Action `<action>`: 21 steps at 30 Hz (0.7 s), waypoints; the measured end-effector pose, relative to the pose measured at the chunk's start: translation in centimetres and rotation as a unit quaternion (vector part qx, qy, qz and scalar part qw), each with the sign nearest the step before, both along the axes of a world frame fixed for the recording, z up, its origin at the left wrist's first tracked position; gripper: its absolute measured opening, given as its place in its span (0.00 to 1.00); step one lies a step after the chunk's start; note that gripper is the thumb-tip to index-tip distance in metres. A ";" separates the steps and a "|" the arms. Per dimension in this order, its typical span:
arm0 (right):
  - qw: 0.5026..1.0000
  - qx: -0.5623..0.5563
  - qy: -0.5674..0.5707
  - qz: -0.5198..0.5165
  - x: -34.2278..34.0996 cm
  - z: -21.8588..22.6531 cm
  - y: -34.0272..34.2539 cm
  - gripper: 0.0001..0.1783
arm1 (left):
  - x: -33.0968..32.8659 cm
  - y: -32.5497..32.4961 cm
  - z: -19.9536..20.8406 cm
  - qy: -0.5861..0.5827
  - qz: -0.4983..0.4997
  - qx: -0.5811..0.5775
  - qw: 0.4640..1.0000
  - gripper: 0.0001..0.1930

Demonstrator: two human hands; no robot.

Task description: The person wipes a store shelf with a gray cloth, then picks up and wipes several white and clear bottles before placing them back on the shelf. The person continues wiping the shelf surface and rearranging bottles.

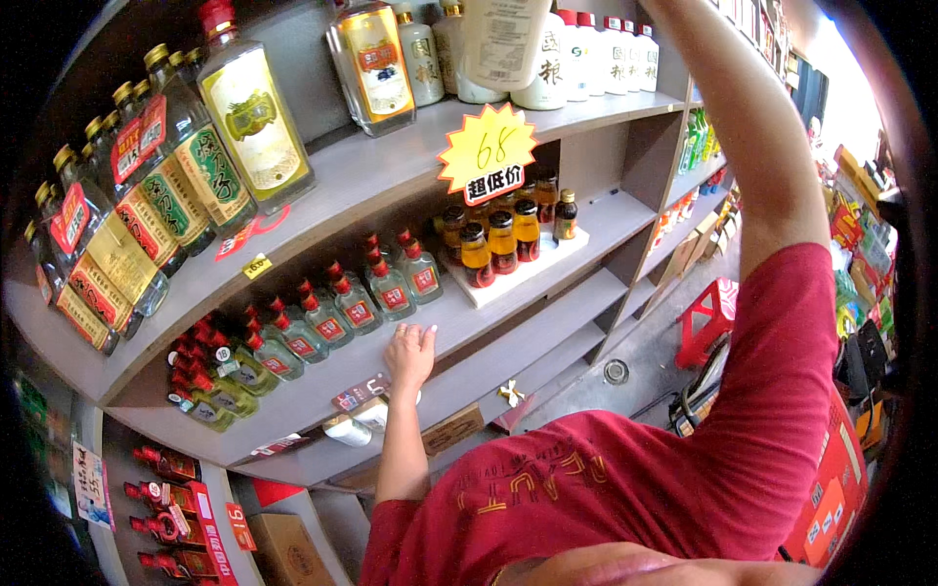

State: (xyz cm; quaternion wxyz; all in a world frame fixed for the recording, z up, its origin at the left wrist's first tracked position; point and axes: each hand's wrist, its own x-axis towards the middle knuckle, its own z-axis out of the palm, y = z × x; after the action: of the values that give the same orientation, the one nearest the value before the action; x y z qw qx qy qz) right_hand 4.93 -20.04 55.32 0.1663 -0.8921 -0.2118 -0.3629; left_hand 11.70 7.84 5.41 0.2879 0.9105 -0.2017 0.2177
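My left hand (pixel 410 355) rests on the front edge of the middle shelf, fingers extended over the board and holding nothing. Just beyond it stands a group of small clear bottles (pixel 396 293) with red caps and red labels. My right arm (pixel 752 117) reaches up past the top edge, so that hand is out of sight. Close to the arm, a large white bottle (pixel 500 44) hangs in front of the top shelf's row, its upper end cut off; what holds it is hidden. Behind it are white bottles (pixel 578 73) with red caps.
Tall liquor bottles (pixel 256 117) crowd the top shelf's left. A yellow starburst sign (pixel 487 151) hangs from its edge. Dark-lidded amber jars (pixel 501 242) stand on a white board. Lower left are red-capped bottles (pixel 171 527) and a cardboard box (pixel 293 552). A red stool (pixel 705 322) stands on the floor.
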 end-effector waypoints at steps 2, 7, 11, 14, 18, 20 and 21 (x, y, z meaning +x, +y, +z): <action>1.000 0.021 0.003 -0.015 3.3 0.1 -0.4 0.11 | 0.3 -0.2 0.0 0.004 -0.010 -0.005 1.000 0.17; 0.998 0.034 0.047 -0.032 6.7 -1.1 1.7 0.17 | 0.0 -0.1 0.0 -0.012 -0.013 -0.018 1.000 0.17; 0.991 0.030 0.115 -0.059 9.6 -2.2 2.7 0.12 | 0.5 0.2 -0.5 -0.015 -0.018 -0.037 0.999 0.18; 0.990 0.004 0.118 -0.073 12.6 -2.2 2.1 0.12 | 0.3 -0.1 -0.2 -0.017 -0.016 -0.031 0.999 0.17; 0.995 0.046 0.089 -0.008 16.7 -2.7 0.6 0.13 | 0.3 -0.2 0.0 -0.018 -0.021 -0.036 0.999 0.18; 0.994 0.030 0.101 -0.019 18.2 -2.4 0.7 0.13 | 0.5 -0.1 -0.3 -0.020 -0.019 -0.033 0.999 0.18; 0.994 0.020 0.098 -0.041 18.8 -2.3 0.8 0.12 | 0.6 -0.1 -0.5 -0.025 -0.014 -0.033 0.999 0.18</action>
State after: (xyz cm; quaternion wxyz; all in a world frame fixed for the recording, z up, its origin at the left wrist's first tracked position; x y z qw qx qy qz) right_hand 23.75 -19.20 52.97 0.1892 -0.9277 -0.1499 -0.2849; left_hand 12.28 7.73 4.96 0.3155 0.8920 -0.2146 0.2423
